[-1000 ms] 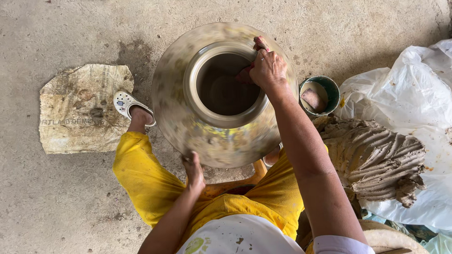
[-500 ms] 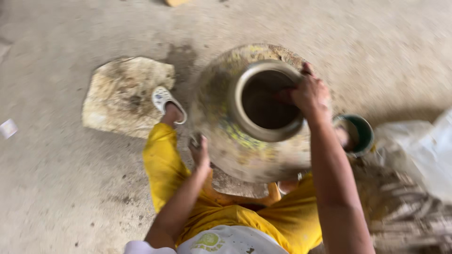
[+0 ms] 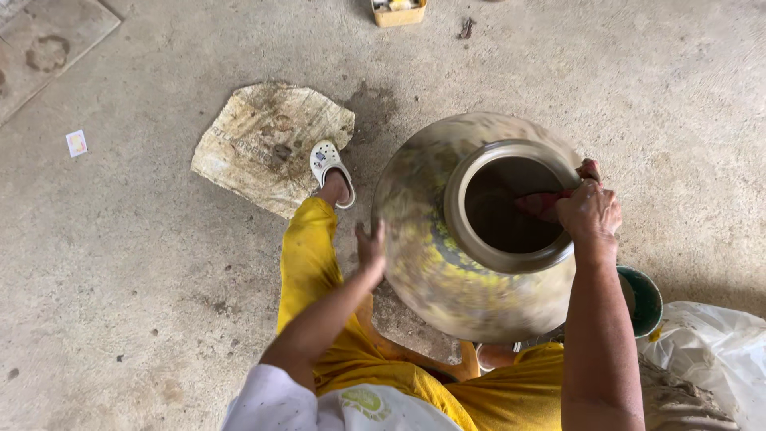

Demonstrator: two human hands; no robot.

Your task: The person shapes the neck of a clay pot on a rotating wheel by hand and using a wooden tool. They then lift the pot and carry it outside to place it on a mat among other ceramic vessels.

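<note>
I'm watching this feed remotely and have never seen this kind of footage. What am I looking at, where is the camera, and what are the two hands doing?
The camera sits on a person's head and looks straight down, so both arms enter from the bottom edge. No machine is involved, only bare hands. The big round thing is a clay pot, its side blurred as if turning. The right hand rests on the pot's rim, pressing a reddish cloth against its inner edge. The left hand lies open against the pot's outer wall. On the concrete floor lie a worn sack, a green bowl partly hidden by the right arm, and a white plastic sheet. The person wears yellow trousers and a white shoe.
</note>
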